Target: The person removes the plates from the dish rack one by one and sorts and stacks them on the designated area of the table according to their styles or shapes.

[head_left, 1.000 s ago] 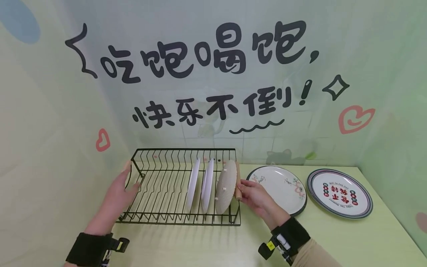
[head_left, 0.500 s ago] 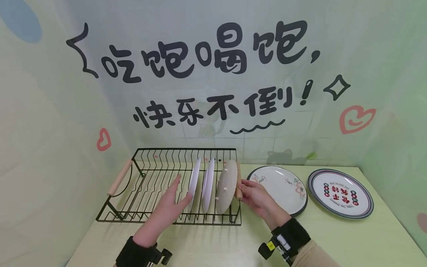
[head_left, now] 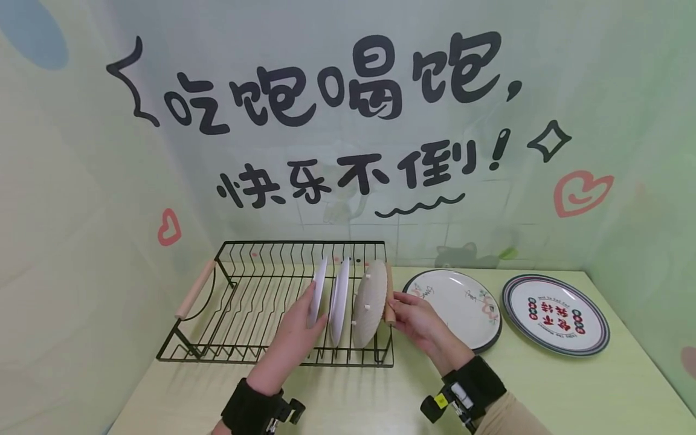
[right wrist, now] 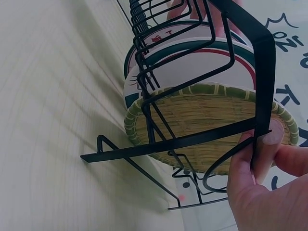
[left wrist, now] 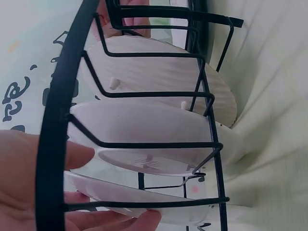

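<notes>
A black wire dish rack [head_left: 255,314] stands on the table, with three plates upright toward its right end. My left hand [head_left: 296,329] holds the leftmost white plate [head_left: 318,290] by its near edge, thumb in the gap before the middle plate [head_left: 339,302] and fingers on the far face. In the left wrist view those fingers [left wrist: 144,222] lie against that plate. My right hand [head_left: 421,320] grips the rack's right wooden handle [head_left: 389,302]. Beside it stands a beige plate [head_left: 370,305] with small feet; its basket-weave face [right wrist: 202,125] with a green rim shows in the right wrist view.
Right of the rack, a floral plate [head_left: 454,305] lies flat, with dark rim beneath its edge. Farther right lies a plate with red lettering [head_left: 554,314]. The rack's left wooden handle [head_left: 196,290] is untouched. A printed cloth wall [head_left: 348,235] backs the table.
My left hand has left the rack's left end, moved right and come round the leftmost plate. The right hand has stayed on the right handle.
</notes>
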